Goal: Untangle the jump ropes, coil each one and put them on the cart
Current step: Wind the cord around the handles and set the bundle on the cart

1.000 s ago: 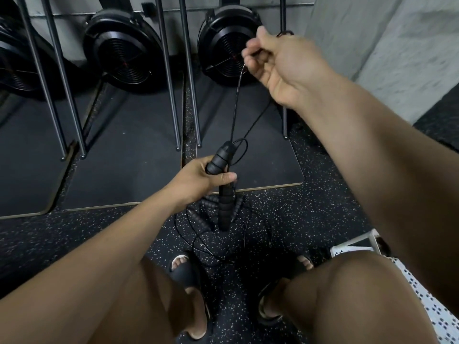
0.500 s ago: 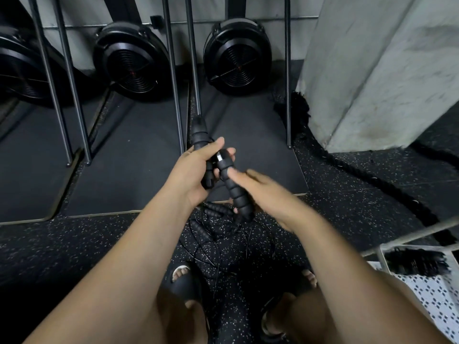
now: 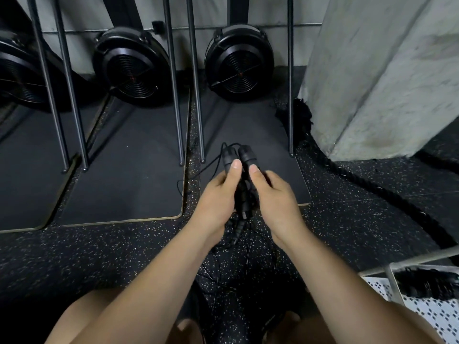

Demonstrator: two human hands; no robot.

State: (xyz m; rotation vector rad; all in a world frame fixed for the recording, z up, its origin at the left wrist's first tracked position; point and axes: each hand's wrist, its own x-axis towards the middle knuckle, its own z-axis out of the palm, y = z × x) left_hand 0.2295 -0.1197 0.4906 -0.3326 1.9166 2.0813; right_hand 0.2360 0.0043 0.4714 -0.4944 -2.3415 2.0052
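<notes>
Where the two hands meet at centre, above the speckled floor (image 3: 124, 256): two black jump-rope handles (image 3: 229, 156), upright, side by side, touching. Left hand (image 3: 216, 197) curled round the left one, thumb pressed flat against it; right hand (image 3: 277, 197) gripping the right one likewise. Thin cords (image 3: 198, 171) loop out leftward and hang tangled below the wrists. Cart (image 3: 390, 273) at lower right corner, well apart.

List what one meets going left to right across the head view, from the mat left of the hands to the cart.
Mat → left hand → jump rope handles → right hand → thick black rope → cart.
</notes>
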